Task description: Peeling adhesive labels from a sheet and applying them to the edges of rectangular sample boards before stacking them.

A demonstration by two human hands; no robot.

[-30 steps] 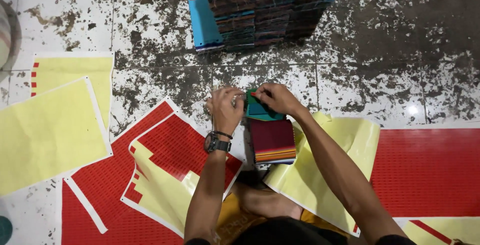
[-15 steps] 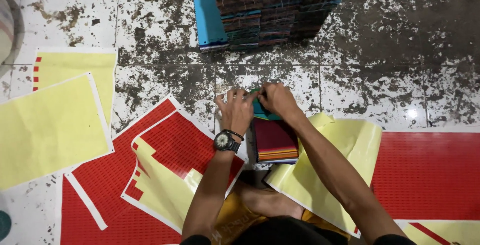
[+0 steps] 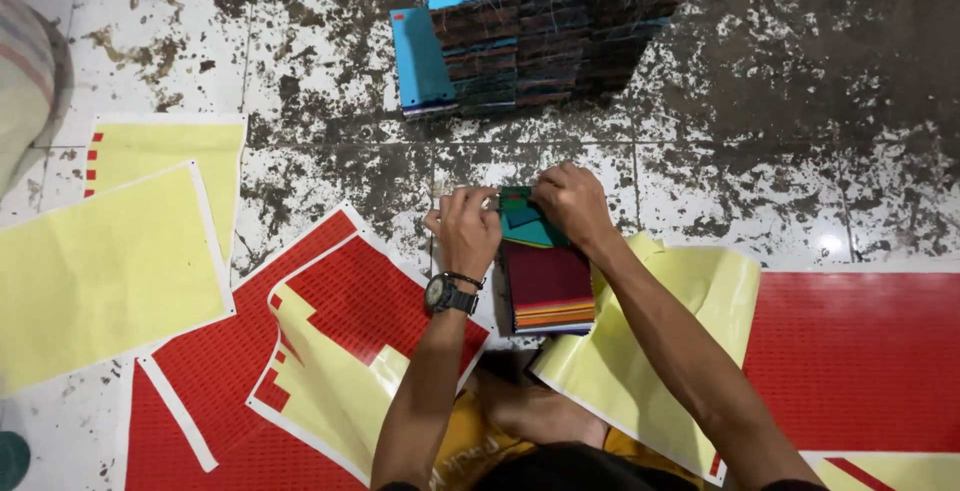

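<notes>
On the floor (image 3: 760, 201), a fabric swatch bundle (image 3: 547, 286) is pinched shut at its top by the left hand (image 3: 466, 228) and right hand (image 3: 572, 201); finished stacks (image 3: 560, 31) are piled at twelve o'clock.

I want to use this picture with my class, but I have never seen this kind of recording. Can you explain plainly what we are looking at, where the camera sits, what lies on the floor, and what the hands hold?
There is no machine here: a person works with two bare hands, filmed by a camera worn on the head, looking down. The left hand, with a wristwatch, and the right hand pinch the top end of a small stack of coloured fabric swatches on a stained tiled floor. Around it lie red sheets and pale yellow sheets. Farther away stands a taller pile of swatch bundles with blue covers.
</notes>
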